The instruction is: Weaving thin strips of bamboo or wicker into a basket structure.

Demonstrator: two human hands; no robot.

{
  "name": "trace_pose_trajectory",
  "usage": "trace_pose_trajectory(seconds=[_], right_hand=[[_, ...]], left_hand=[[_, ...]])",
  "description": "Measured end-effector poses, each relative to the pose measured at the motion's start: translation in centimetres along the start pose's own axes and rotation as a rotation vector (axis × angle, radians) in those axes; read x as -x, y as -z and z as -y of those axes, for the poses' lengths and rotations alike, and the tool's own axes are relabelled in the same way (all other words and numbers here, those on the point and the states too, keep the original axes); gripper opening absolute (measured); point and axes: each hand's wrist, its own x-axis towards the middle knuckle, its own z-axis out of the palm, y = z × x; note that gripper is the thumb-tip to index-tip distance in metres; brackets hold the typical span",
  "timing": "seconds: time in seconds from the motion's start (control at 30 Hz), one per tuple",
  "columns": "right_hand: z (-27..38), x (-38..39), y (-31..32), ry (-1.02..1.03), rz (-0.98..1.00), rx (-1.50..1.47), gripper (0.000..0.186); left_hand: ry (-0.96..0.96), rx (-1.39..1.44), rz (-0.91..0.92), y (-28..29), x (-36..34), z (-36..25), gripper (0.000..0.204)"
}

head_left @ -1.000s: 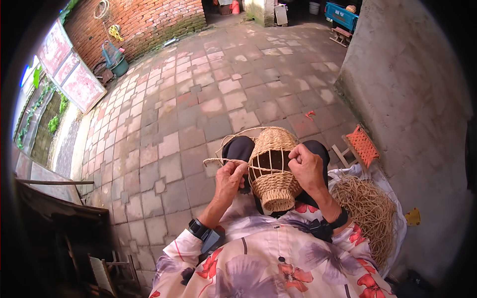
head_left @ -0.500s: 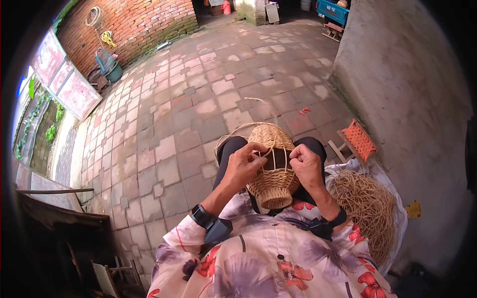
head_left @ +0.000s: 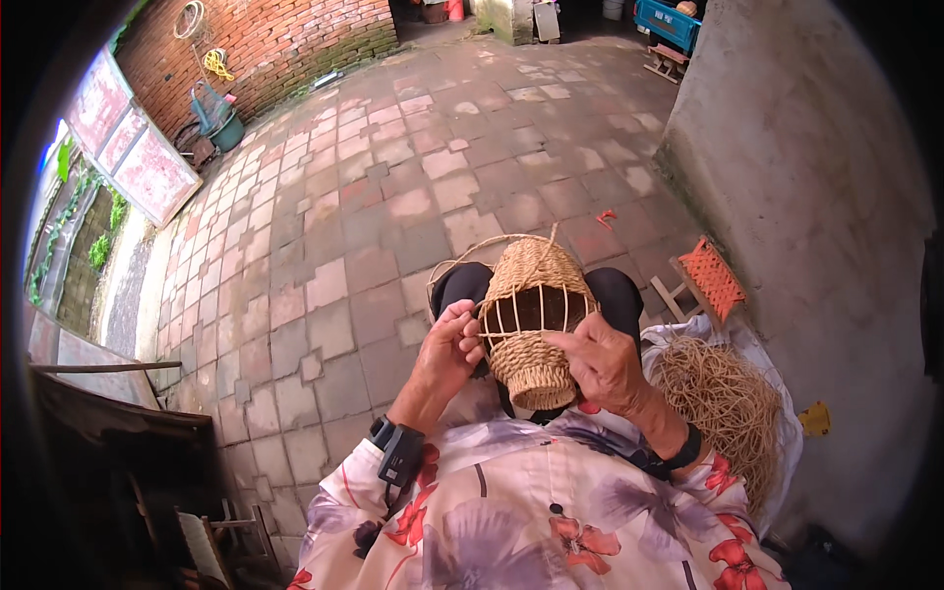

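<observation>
A woven straw basket point(head_left: 534, 267) lies on my lap between my knees, with its narrow end toward me. Around its middle runs an open band where bare upright stakes show over a dark hollow. At the basket's left side, my left hand point(head_left: 450, 346) has its fingers closed on a thin straw cord that runs along the lower edge of this gap. My right hand point(head_left: 602, 366) curls against the right side, thumb and forefinger pinching at the woven edge; what lies under its fingertips is partly hidden. A long loose cord loops out left of the basket, over my knee.
Beside my right knee, a heap of straw cord point(head_left: 713, 413) rests on a white sheet point(head_left: 792, 433). A small stool with an orange woven seat point(head_left: 712, 278) stands by the grey wall point(head_left: 806, 187). Red scraps point(head_left: 606, 219) lie on the paving point(head_left: 393, 216) ahead.
My left hand has moved left and down from the gap to the basket's side. My right hand has come lower and inward over the weave. More of the bare stakes show.
</observation>
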Motion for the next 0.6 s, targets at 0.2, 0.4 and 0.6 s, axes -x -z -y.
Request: trace_pose_trajectory(seconds=[0.2,0.4,0.6], right_hand=[[0.6,0.2,0.8,-0.021,0.161,-0.007,0.038],[0.2,0.5,0.9,0.026,0.136,-0.082,0.03],[-0.5,-2.4,0.0,-0.293,-0.081,-0.085,0.017]], left_hand=[[-0.022,0.033,-0.068,-0.6,-0.7,0.5,0.012],[-0.021,0.038,-0.073,-0.5,-0.8,0.6,0.013],[0.037,-0.205,-0.042,-0.8,0.0,-0.7,0.013]])
